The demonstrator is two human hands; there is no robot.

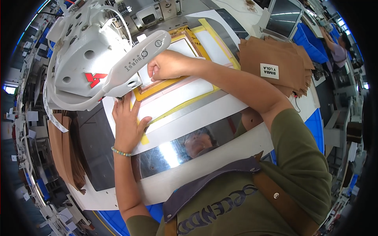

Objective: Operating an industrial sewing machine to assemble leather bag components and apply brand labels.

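My left hand point(128, 126) lies with fingers apart on a white sheet point(185, 122), at the near left corner of a yellow-taped frame point(149, 93). Further off, my right hand point(168, 65) is closed, its fingers curled down over the frame's white inner area. Whatever those fingers pinch, if anything, is hidden. Just left of both hands stands a white sewing machine head point(78, 55). Its pale, rounded arm-like cover point(138, 59) reaches over the frame's left side, beside my right fingers, and hides part of the frame.
Brown fabric pieces point(252, 55), the top one bearing a white label point(269, 71), are stacked at the right. More brown pieces point(63, 145) hang over the table's left side. A screen point(282, 17) and a blue bin point(310, 41) stand at the far right, with another person point(340, 49) beyond.
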